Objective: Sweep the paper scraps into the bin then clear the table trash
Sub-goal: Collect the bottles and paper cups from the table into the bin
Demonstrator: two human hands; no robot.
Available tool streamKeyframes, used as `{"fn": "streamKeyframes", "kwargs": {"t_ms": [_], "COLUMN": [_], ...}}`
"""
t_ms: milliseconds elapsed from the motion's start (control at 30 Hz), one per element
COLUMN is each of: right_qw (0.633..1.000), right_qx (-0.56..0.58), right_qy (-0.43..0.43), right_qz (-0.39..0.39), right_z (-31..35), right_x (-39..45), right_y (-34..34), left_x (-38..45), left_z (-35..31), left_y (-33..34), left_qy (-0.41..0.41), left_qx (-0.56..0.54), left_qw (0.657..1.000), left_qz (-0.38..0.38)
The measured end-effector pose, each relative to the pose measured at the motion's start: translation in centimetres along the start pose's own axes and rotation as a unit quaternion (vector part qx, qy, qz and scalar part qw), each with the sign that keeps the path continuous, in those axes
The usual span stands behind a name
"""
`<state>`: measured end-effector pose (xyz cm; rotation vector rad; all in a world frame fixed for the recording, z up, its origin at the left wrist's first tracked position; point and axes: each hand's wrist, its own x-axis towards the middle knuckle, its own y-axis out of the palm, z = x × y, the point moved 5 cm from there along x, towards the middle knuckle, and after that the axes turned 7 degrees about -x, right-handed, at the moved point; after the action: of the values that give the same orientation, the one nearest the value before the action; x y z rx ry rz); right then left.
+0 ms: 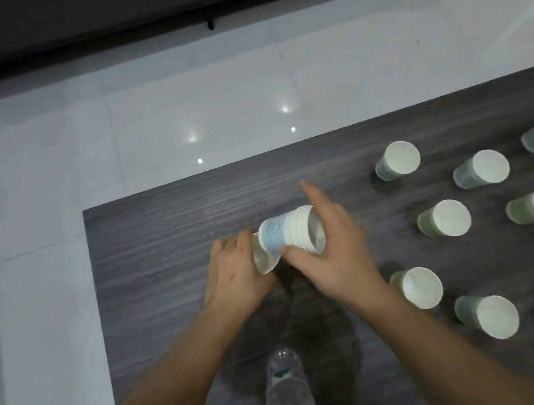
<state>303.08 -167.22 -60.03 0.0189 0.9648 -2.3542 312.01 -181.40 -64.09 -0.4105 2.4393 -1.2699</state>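
1. A dark grey wood-grain table [165,224] is filling the lower part of the view, standing on a glossy pale tiled floor [177,118]; no bin and no paper scraps are showing anywhere in view.

2. Nearest the camera, a clear plastic water bottle with a white cap [288,393] is standing on the table at the near edge, between the two forearms and apart from everything else.

3. Beyond it, the left hand [235,276] is curling around a single white paper cup [263,258], fingers closed on its side, its rim pointing down towards the camera.

4. The right hand [330,255] is clamping a nested stack of white paper cups with a pale blue print [289,235], thumb underneath and forefinger stretched out loose. The stack is lying sideways, its narrow end meeting the single cup, which suggests the person is nesting the two so the trash is going off in one load.

5. To the right, nine loose white paper cups are standing well apart, among them a near cup with a green-tinted wall [422,286] and a far cup close to the back edge [398,160]. By my judgement these are still waiting to be gathered, so the clearing is only partly done.

6. Farthest off, a dark cabinet on thin black legs [160,6] is running along the wall.
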Motion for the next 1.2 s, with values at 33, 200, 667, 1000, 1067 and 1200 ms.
{"fn": "streamKeyframes", "kwargs": {"t_ms": [33,200,667,1000,1067,1200], "right_qw": [0.999,0.99,0.962,0.939,0.955,0.959], "right_qx": [-0.031,-0.058,-0.239,-0.258,-0.231,-0.245], "right_qy": [-0.005,0.031,0.131,0.223,0.187,0.119], "right_qz": [0.036,0.128,0.009,0.032,0.01,-0.079], "right_z": [0.1,-3.7,-18.2,-25.9,-25.7,-24.0], "right_x": [-0.9,-4.0,-10.9,-14.5,-12.2,-7.5], "right_y": [-0.3,-2.8,-11.1,-15.9,-16.2,-17.4], "left_x": [0.3,-0.9,-1.7,-6.0,-6.0,-5.6], "left_z": [-1.8,-10.6,-17.7,-21.3,-21.0,-20.0], "left_y": [0.0,1.4,6.2,14.2,14.7,14.8], "left_qy": [0.033,0.192,-0.015,-0.073,-0.084,-0.14], "left_qx": [-0.009,0.014,-0.082,-0.112,-0.117,-0.134], "left_qw": [0.999,0.981,0.995,0.989,0.989,0.981], "left_qz": [0.002,0.027,0.046,0.067,0.046,0.006]}}
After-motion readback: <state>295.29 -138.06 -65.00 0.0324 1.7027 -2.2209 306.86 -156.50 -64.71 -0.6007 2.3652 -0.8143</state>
